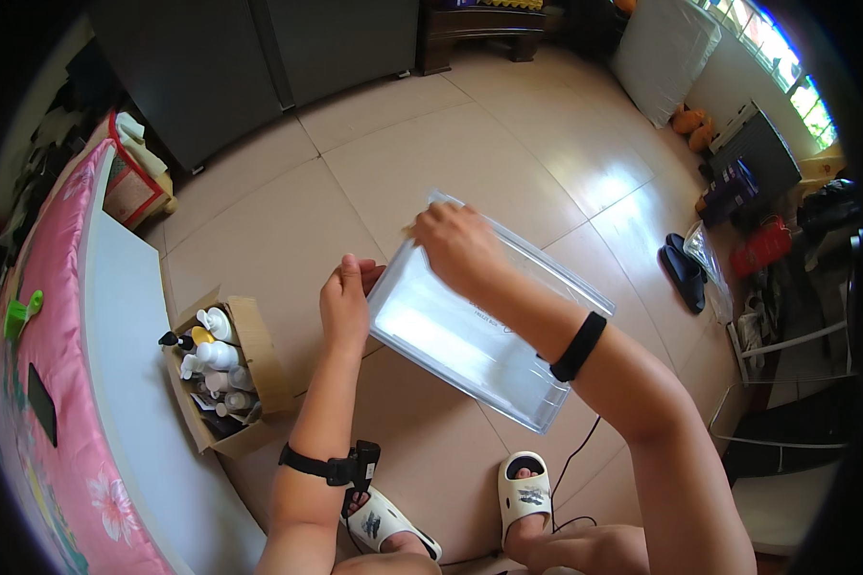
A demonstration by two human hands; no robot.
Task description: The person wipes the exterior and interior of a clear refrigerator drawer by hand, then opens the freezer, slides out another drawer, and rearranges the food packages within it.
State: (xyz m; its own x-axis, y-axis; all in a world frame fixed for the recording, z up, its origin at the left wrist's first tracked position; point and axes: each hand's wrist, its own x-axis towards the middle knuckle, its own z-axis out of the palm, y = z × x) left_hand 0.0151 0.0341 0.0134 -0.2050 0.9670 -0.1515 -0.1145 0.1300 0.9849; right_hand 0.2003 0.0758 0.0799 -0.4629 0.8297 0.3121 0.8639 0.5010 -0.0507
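A clear plastic freezer drawer (431,316) is held tilted above the tiled floor, and its wall bears printed writing. My left hand (346,298) grips its left end, thumb up, with the other fingers partly hidden behind the edge. Over the far left corner lies my right hand (457,241), slightly blurred, its fingers bent down at the rim. A small pale yellowish bit shows by those fingertips; whether it is a cloth or a fingertip I cannot tell. My right forearm crosses above the drawer and hides part of its inside.
Left of me, a cardboard box (266,352) of pump bottles stands beside a bed with a pink cover (65,359). A phone (42,404) and green brush (23,315) lie there. Black slippers (683,277) and a metal-framed chair (791,352) are right. A black cable (579,449) trails near my feet.
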